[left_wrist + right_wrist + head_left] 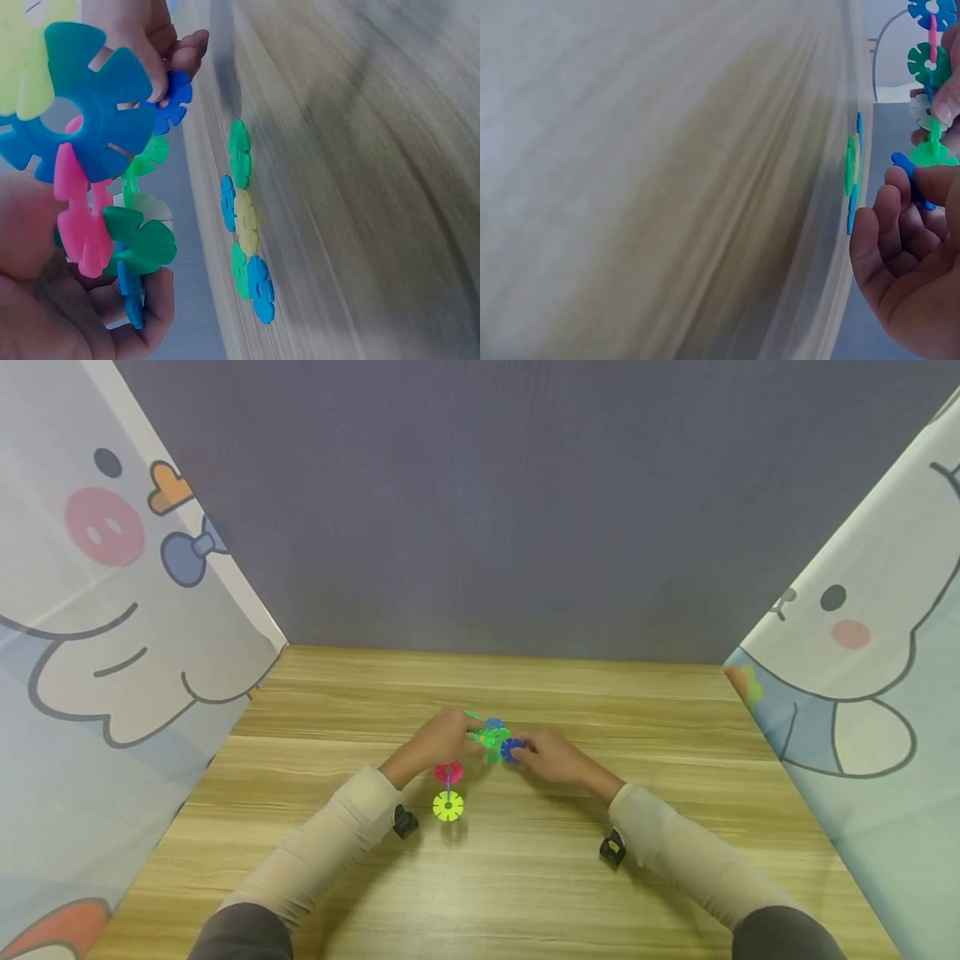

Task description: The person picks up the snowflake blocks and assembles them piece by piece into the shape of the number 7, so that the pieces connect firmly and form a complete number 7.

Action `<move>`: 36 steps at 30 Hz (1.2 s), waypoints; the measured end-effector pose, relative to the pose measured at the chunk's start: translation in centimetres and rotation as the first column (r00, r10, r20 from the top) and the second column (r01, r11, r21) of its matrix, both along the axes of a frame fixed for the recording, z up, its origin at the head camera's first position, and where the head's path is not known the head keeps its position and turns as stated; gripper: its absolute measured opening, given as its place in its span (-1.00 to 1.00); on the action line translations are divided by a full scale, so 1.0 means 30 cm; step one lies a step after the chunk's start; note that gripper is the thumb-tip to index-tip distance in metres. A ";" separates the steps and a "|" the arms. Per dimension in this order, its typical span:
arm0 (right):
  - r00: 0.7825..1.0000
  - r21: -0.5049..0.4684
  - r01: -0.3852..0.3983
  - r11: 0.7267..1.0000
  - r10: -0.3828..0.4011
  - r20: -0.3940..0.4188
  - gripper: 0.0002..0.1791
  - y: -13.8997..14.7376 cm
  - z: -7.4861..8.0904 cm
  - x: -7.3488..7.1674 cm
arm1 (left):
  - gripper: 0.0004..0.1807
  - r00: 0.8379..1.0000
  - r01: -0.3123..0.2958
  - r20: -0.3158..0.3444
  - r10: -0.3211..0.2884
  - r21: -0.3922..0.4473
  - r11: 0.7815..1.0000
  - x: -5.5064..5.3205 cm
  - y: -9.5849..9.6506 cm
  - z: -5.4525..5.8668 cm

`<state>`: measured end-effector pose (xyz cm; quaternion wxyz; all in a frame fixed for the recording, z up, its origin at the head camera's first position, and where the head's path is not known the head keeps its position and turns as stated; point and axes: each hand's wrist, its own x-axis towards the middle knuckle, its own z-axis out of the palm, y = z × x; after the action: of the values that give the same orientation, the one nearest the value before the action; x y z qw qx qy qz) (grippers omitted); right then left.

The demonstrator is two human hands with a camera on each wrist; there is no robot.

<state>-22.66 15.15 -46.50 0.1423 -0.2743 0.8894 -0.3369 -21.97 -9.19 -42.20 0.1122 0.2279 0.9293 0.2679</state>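
My left hand [441, 740] grips a chain of slotted plastic snowflake discs above the table. A yellow-green disc [448, 806] hangs at the near end, followed by a blue disc [120, 124], a pink disc [84, 217], a green disc [146, 246] and a white disc [920, 110]. At the chain's far end is a light green disc [934, 154]. My right hand [553, 757] pinches a dark blue snowflake disc [907, 176] between thumb and fingers, right by that light green end. Fingers partly hide the chain's middle.
Loose discs lie on the wooden table [480, 893] beyond the hands: a green one [240, 154], a yellow one [246, 223], a blue one [260, 289] and others. A dark grey wall [495, 527] closes the back; cartoon-printed panels [885, 710] flank both sides.
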 end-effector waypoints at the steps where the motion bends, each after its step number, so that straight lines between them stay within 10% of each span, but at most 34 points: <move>1: 1.000 -0.010 0.014 1.000 -0.013 0.004 -0.80 0.002 0.001 -0.002 | -0.47 1.000 0.002 -0.005 -0.002 -0.002 1.000 -0.001 -0.001 -0.001; 25: 0.956 -0.199 0.233 0.952 -0.187 0.227 -0.75 0.024 0.015 -0.033 | -0.49 1.000 -0.011 0.006 0.011 0.034 0.999 -0.003 -0.003 -0.013; 36: 0.901 -0.244 0.271 0.931 -0.156 0.406 -0.70 0.028 0.035 -0.040 | -0.49 1.000 0.002 0.002 -0.002 0.051 0.999 0.004 0.012 -0.004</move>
<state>-23.85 16.01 -45.43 0.2310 -0.1216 0.8095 -0.5260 -21.86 -8.83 -42.32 0.1078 0.2311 0.9219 0.2916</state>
